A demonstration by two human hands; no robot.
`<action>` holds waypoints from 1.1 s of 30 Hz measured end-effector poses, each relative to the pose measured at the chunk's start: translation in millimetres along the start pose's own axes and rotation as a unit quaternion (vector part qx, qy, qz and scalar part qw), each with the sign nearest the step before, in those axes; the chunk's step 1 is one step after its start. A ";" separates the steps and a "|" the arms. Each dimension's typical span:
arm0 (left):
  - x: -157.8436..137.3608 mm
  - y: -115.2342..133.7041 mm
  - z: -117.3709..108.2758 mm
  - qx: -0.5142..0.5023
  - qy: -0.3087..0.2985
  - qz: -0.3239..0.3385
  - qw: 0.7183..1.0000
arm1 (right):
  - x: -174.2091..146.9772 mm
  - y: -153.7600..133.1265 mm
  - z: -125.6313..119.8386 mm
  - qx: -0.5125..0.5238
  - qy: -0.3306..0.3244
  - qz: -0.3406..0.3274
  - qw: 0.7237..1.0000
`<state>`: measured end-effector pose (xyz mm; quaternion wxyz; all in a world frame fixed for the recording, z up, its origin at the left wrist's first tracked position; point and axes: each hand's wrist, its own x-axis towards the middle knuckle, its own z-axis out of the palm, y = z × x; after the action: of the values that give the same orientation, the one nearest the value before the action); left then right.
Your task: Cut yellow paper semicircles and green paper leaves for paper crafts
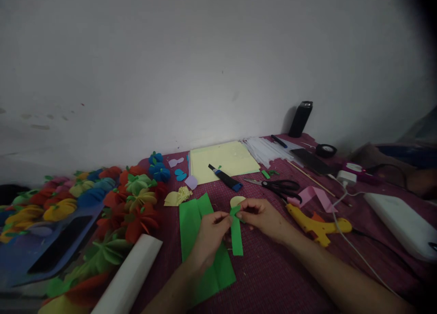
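A narrow green paper strip (pixel 236 239) is pinched between both hands, its top end bent over and its lower part hanging toward the purple cloth. My left hand (pixel 212 234) grips the strip's left edge with thumb and forefinger, over a creased green paper sheet (pixel 191 230). My right hand (pixel 262 217) pinches the folded top from the right, fingertips close to those of the left. Just behind the fingers lies a small pale yellow paper piece (pixel 236 201). Scissors (pixel 280 185) and a utility knife (pixel 225 177) rest beyond the hands.
Colourful paper flowers (pixel 136 200) crowd the left side by a white roll (pixel 129 277). Pale yellow sheets (pixel 225 159) lie at the back. To the right are a yellow glue gun (pixel 317 225), a pink ribbon-like strip (pixel 312 194), a white power bank (pixel 399 223), cables and a black can (pixel 301 119).
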<state>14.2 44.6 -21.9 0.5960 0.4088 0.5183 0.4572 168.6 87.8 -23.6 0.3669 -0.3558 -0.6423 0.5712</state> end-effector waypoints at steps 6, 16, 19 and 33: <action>-1.9 1.8 0.2 -0.054 -0.008 -0.044 0.998 | -0.9 -3.3 1.6 -0.040 0.018 -0.043 0.998; -4.2 8.9 2.3 -0.098 0.001 -0.038 0.994 | -2.5 0.3 0.6 -0.160 0.021 -0.181 0.970; -4.4 9.4 2.4 -0.115 0.029 -0.035 0.992 | -2.6 1.8 -1.1 -0.191 0.017 -0.214 0.958; 0.8 -0.9 -3.4 0.058 0.034 0.059 0.996 | -5.1 -8.4 -1.7 -0.177 0.009 -0.154 0.972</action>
<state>10.9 45.2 -23.4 0.5252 0.4570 0.5386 0.4747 172.3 83.4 -15.5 0.3872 -0.3172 -0.7770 0.3818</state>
